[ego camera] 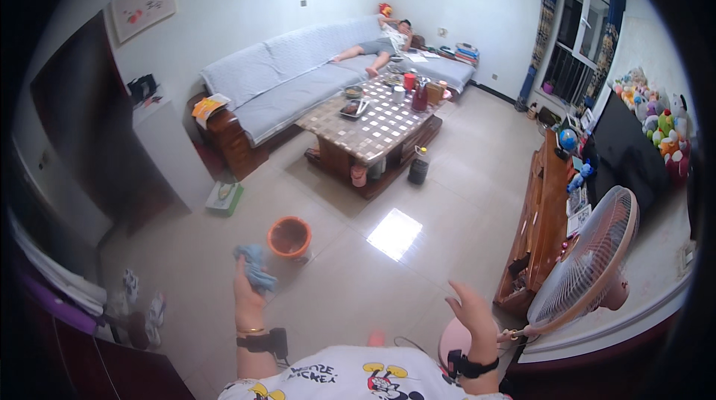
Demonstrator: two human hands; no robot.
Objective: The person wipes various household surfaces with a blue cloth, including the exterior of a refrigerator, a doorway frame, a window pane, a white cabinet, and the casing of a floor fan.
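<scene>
A crumpled blue cloth (256, 269) is in my left hand (248, 295), held out in front of me at the left. Just beyond the cloth, an orange bucket (289, 237) stands on the tiled floor; its inside looks dark, and I cannot tell what it holds. My right hand (471, 304) is raised at the right with the thumb apart from the fingers, and nothing shows in it. It is nearest to the pink electric fan (584, 260), whose round base lies partly behind my wrist. Both wrists wear black straps.
Ahead is a checkered coffee table (358, 120) bearing dishes and cups. A dark bottle (418, 166) stands beside it. Behind, a person (391, 42) lies on the grey sofa (291, 95). A green-and-white box (225, 198) sits left; a wooden TV cabinet (528, 215) lines the right. Shoes (155, 316) lie lower left.
</scene>
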